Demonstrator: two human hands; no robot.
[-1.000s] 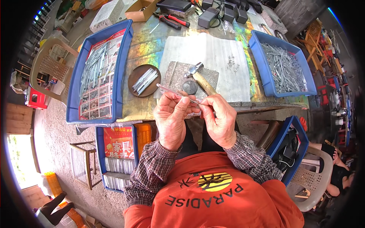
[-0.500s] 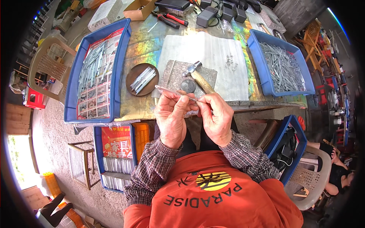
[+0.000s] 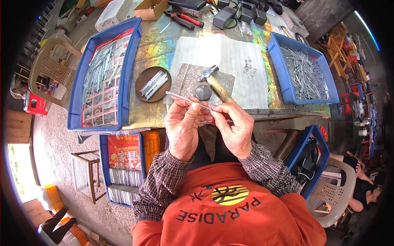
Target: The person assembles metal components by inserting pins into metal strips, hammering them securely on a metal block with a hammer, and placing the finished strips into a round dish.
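Between my two hands, just past the table's near edge, is a thin silvery metal strip [image 3: 176, 96] with a small hole near its far left end. My left hand [image 3: 183, 129] pinches its middle between thumb and fingers. The thumb and forefinger of my right hand [image 3: 234, 129] close on its right end; whether a smaller piece is there too is hidden. Beyond them lies a grey stone slab [image 3: 184, 85], bearing a dark round metal block [image 3: 203, 92] and a wooden-handled hammer [image 3: 219, 87]. To the left, a round brown dish [image 3: 141, 89] holds several similar strips [image 3: 154, 85].
Blue trays flank the table: strips lie in the left one [image 3: 74, 102], long thin metal pieces in the right one [image 3: 285, 84]. Small pins [image 3: 248, 69] lie on white paper. Red-handled pliers [image 3: 184, 20] are farther back. A blue crate [image 3: 103, 164] stands below left; someone sits far right.
Both hands keep hold of the strip. My left hand and the strip have shifted very slightly left; the things on the table look unmoved.
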